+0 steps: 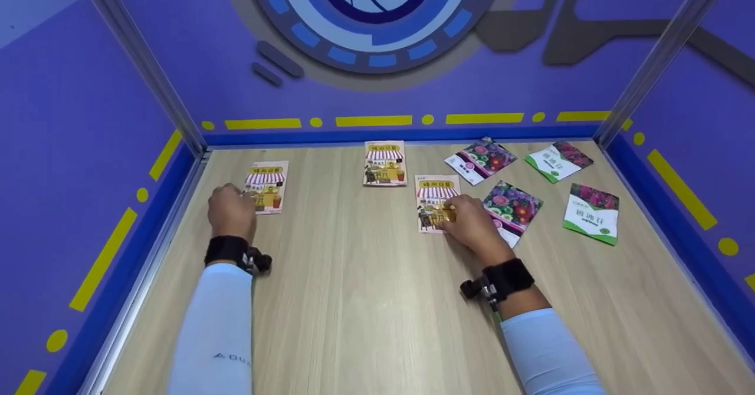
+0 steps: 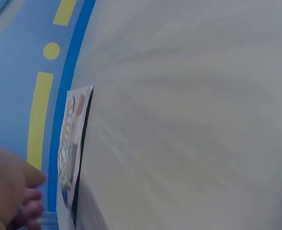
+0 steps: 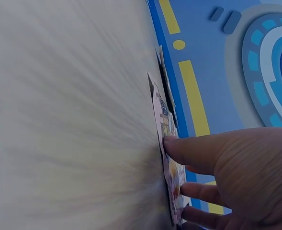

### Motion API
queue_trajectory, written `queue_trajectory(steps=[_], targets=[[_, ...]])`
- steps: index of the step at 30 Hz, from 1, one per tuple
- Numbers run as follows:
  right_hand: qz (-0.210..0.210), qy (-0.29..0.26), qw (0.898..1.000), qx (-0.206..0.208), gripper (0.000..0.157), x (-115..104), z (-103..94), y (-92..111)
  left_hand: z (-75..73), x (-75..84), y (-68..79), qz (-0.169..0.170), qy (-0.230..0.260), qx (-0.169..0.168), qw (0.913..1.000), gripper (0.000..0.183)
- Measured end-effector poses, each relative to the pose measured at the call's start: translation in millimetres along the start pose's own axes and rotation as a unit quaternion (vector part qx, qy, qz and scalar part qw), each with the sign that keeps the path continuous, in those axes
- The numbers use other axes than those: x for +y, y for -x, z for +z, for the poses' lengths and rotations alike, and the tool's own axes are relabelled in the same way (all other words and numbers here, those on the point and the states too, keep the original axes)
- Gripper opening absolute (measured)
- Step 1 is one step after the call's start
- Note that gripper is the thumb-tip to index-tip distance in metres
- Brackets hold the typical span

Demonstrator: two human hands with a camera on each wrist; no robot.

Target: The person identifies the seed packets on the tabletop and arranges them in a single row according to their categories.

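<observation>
At the left of the table lies a pink packet with a striped shop awning printed on it (image 1: 268, 186). My left hand (image 1: 230, 211) is at its lower left edge, fingers loosely curled and holding nothing; the left wrist view shows the hand (image 2: 11, 191) beside the packet (image 2: 73, 148). A matching packet (image 1: 433, 194) lies right of the table's middle under my right hand (image 1: 473, 224). In the right wrist view, the thumb (image 3: 179, 147) touches that packet (image 3: 163, 122) near its edge, and the other fingers reach over its face.
A third awning packet (image 1: 384, 168) lies near the back wall. Two flower-picture packets (image 1: 481, 160) lie right of centre, the nearer one (image 1: 519, 206) partly behind my right hand. Farther right are two white-and-green packets (image 1: 559, 162), (image 1: 591, 215). Blue walls (image 1: 377, 97) border the table (image 1: 354, 300).
</observation>
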State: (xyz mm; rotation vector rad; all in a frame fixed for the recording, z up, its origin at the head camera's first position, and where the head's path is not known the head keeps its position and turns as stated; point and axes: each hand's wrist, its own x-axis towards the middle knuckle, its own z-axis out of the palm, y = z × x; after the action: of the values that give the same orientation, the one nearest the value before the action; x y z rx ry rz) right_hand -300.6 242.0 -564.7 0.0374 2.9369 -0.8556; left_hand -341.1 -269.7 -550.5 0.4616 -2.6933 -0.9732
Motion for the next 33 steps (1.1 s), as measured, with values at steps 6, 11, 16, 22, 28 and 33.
queue_trajectory(steps=[6,11,16,22,28,33], targets=[[-0.001,0.002,1.000,-0.007,0.051,3,0.6,0,34.9,36.9,-2.0,0.094,0.008,-0.004,0.9955,0.028],[-0.021,0.020,1.000,0.003,0.047,3,1.0,-1,68.6,88.4,26.2,0.163,0.043,-0.068,0.9834,0.023],[-0.024,0.022,0.999,0.002,0.045,3,0.0,0,101.8,136.2,62.4,0.226,-0.003,-0.141,0.9640,0.036],[-0.022,0.023,0.999,0.002,0.041,4,-1.0,0,131.2,168.0,86.0,0.272,-0.094,-0.207,0.9350,0.067],[-0.037,0.036,0.999,0.000,0.038,5,-0.3,-1,148.6,175.4,85.0,0.274,-0.133,-0.236,0.9229,0.078],[-0.047,0.037,0.998,0.004,0.038,5,0.8,-2,154.0,173.2,79.6,0.269,-0.147,-0.247,0.9191,0.076]])
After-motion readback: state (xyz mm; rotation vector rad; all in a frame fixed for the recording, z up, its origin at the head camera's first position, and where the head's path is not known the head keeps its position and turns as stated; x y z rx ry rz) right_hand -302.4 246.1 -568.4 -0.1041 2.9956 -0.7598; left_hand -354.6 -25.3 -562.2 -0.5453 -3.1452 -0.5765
